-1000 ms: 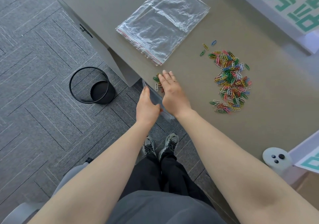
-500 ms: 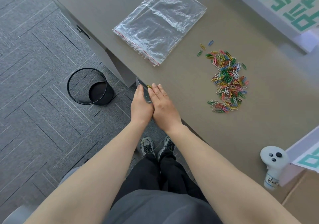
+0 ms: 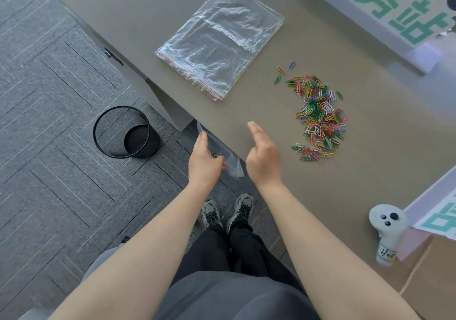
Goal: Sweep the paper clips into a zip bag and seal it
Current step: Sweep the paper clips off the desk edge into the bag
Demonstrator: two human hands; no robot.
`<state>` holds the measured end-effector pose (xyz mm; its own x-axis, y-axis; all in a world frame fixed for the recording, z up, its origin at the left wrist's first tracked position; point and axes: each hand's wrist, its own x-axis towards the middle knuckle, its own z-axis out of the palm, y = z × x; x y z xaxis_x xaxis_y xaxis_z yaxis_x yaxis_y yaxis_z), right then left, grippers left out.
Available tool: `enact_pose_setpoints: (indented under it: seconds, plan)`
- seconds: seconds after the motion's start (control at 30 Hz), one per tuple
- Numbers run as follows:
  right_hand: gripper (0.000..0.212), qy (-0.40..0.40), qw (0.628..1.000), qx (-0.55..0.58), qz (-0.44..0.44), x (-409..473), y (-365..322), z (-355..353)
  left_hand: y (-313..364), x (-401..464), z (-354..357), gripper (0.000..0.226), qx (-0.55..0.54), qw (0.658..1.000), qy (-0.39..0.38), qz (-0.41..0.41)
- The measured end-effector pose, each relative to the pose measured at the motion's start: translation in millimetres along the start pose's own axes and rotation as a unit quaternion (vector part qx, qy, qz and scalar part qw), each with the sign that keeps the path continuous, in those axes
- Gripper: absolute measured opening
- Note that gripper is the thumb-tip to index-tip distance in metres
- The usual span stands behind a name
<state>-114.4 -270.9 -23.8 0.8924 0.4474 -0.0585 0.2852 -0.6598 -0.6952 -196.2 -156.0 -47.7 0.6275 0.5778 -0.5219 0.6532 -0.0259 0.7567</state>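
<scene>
Holding a small zip bag at the desk edge.
The left hand is gripping the bag, with some clips inside. The right hand is hanging flat, fingers straight, holding nothing. Colorful paper clips are lying in a pile on the desk, near the right hand.

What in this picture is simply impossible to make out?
- Head view: the left hand covers most of the zip bag it holds below the table edge; how many clips are inside is hidden.
- The pile of paper clips is too small and tangled to count.
- The handwritten label on the white controller is too small to read.
- The green-lettered sign is cut off by the top edge.
</scene>
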Motion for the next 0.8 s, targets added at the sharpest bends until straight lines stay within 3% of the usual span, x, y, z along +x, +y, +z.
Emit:
enact_pose_setpoints:
  seconds: [0.27,0.53,0.8]
  plan:
    - [0.059,0.122,0.983,-0.066,0.121,4.6,60.5,-56.1,-3.6,-18.2,11.6,0.085,0.024,0.999,-0.044,-0.005]
    - [0.059,0.059,0.975,-0.12,0.178,9.6,111.8,-85.8,-4.8,-38.9,29.7,0.082,0.074,0.995,-0.063,0.006]
    - [0.052,0.039,0.986,-0.116,0.109,-7.3,114.7,-70.8,-4.4,-56.0,60.0,0.083,0.079,0.995,-0.063,-0.005]
